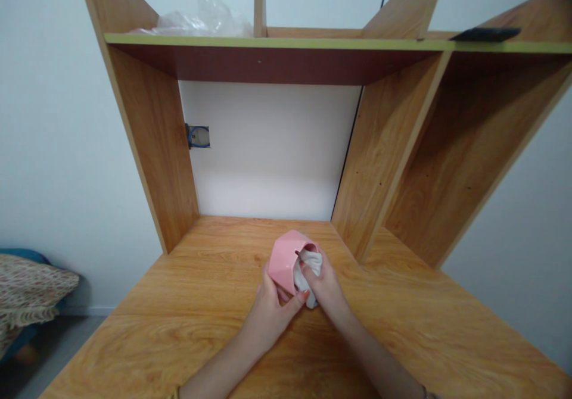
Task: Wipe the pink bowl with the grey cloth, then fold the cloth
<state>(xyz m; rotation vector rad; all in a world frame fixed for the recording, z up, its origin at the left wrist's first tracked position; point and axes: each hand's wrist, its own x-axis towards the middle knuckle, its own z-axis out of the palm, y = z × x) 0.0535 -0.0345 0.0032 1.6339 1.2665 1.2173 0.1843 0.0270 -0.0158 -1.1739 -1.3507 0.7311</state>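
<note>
Above the wooden desk, a pink faceted pot [285, 257] is tilted on its side, its round opening turned to the right and toward me. My left hand [276, 299] grips it from below and the left, with the thumb near the rim. A white cloth [310, 268] is bunched partly inside the opening, and one end hangs out below. My right hand [322, 281] is closed on this cloth at the mouth of the pot; some of its fingers are hidden. A small dark notch shows at the pot's rim.
The wooden desk [179, 327] spreads under both hands. Behind it rises a shelf unit with upright panels [384, 149]. Clear plastic wrapping [201, 21] and a flat black object [487, 34] lie on the upper shelf. A wall socket opening [199, 137] is at the back left.
</note>
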